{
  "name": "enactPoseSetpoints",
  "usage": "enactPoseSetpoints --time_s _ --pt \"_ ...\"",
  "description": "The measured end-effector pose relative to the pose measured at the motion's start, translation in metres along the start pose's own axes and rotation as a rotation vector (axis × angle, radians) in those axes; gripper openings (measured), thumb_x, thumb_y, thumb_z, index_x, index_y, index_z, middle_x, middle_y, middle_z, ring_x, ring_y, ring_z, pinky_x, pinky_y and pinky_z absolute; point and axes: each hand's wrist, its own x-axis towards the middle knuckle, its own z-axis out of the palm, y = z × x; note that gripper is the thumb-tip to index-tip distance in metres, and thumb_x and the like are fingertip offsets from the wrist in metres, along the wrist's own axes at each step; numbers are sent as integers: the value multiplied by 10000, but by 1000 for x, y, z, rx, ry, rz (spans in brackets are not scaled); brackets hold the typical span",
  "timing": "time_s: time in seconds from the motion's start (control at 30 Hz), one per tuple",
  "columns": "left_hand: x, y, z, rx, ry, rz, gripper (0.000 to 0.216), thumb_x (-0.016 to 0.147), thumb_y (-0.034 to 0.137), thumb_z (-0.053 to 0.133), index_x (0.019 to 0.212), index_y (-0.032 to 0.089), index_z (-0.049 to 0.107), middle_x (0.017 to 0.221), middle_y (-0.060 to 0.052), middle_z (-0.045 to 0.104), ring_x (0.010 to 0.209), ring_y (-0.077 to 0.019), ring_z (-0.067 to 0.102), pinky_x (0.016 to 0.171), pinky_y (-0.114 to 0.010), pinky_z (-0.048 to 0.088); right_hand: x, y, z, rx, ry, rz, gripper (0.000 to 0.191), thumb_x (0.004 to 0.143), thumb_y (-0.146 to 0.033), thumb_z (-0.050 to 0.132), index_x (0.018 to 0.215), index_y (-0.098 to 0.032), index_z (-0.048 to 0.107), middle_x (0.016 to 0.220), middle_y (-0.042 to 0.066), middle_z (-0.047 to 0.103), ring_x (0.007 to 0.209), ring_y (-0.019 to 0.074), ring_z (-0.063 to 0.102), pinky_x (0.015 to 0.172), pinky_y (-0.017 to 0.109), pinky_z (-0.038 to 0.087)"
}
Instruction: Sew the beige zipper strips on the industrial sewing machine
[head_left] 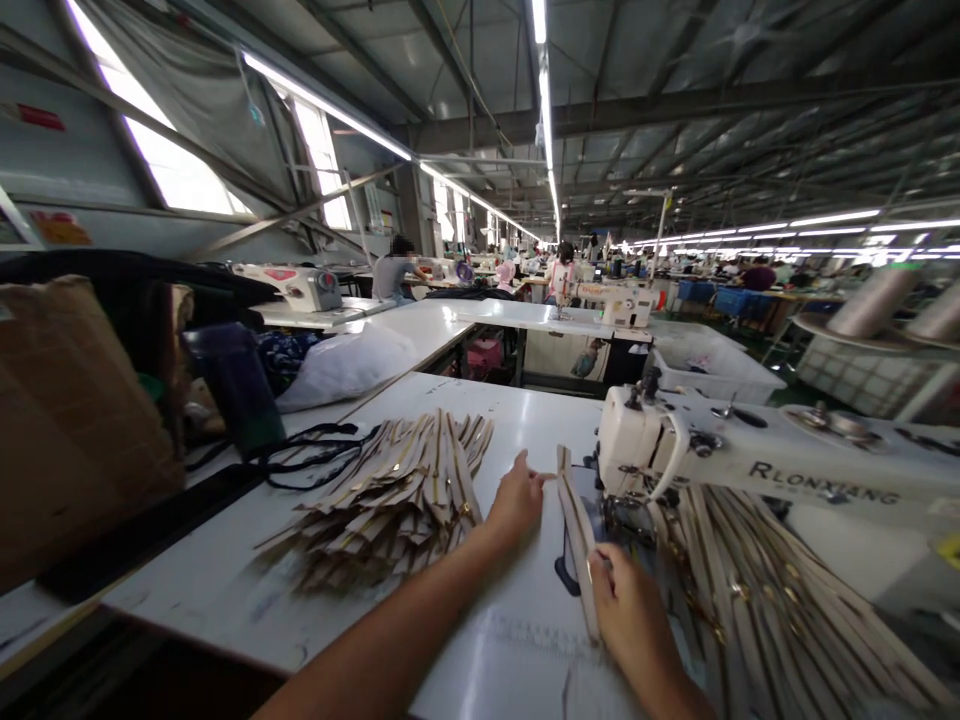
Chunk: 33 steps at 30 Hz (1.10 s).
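Observation:
A beige zipper (574,520) with a brass-coloured tooth line lies lengthwise on the white sewing table, just left of the needle area. My right hand (634,615) grips its near part between thumb and fingers. My left hand (517,500) is by the zipper's far end, some fingers stretched out, one fingertip at or very close to its edge; contact is unclear. To the left lies a heap of similar zippers (420,490) with gold pullers. More zippers (750,600) hang together under the arm of the sewing machine (750,450), right of my right hand.
Black straps (319,450) and a dark bottle (236,385) stand at the left, beside a cardboard box (82,420) and a white plastic bag (352,365). A white bin (712,365) is beyond the machine. Thread cones (874,300) stand at right. Other people work farther back.

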Motion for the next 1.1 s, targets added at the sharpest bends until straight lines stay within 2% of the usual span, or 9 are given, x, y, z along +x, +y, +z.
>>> enactPoseSetpoints --time_s 0.07,0.13,0.2,0.27,0.43,0.6,0.7,0.97,1.1 --pt "-7 6 -2 172 -124 231 173 872 149 552 1019 142 642 937 -62 640 802 -157 595 766 -283 474 1 -3 -5 -66 -24 11 328 931 -300 374 927 -171 675 793 93 747 702 229 704 615 285 463" --pt "-13 11 -2 220 -331 432 119 861 141 572 900 160 682 957 -58 644 879 -171 598 827 -285 469 1 -6 -11 -121 -36 18 290 915 -275 403 881 -190 677 760 72 741 676 220 694 591 280 446" --pt "-16 13 0 233 -502 560 111 859 147 598 869 167 707 931 -50 663 912 -178 601 865 -281 459 2 -7 -16 -173 -31 21 252 895 -260 439 856 -199 681 764 61 739 677 212 687 588 276 438" --pt "-16 13 2 258 -562 604 113 871 162 609 885 166 721 923 -51 682 909 -179 607 873 -277 457 4 -5 -20 -198 -24 17 221 873 -245 476 867 -199 692 808 60 742 714 208 688 615 272 446" --pt "-13 10 4 338 -560 593 134 900 197 599 914 170 730 937 -54 696 906 -179 617 863 -268 468 8 3 -22 -146 -71 17 257 861 -198 495 984 -187 719 909 64 752 804 199 696 729 270 481" --pt "-14 11 4 440 -546 654 228 931 219 562 1108 200 704 1031 -69 685 957 -195 607 874 -281 470 7 4 -20 -165 -91 8 286 877 -182 488 1026 -172 733 995 86 755 890 212 708 792 278 498" --pt "-14 11 4 469 -558 693 221 942 218 549 1073 205 726 1026 -65 689 930 -185 608 853 -268 473 6 2 -23 -211 -95 -15 291 896 -187 482 1041 -179 734 978 86 758 890 209 710 806 276 500" --pt "-11 8 5 478 -547 708 184 931 215 573 996 196 744 1031 -67 680 946 -181 626 874 -271 488 -7 8 -35 -389 -149 -191 296 908 -156 503 1096 -221 722 842 50 716 769 185 696 683 258 507" --pt "-12 11 4 486 -555 715 194 934 215 567 999 194 748 1030 -69 680 951 -186 635 879 -273 494 -8 5 -38 -487 -203 -239 321 887 -104 505 1105 -210 716 847 50 719 718 181 699 593 246 500"
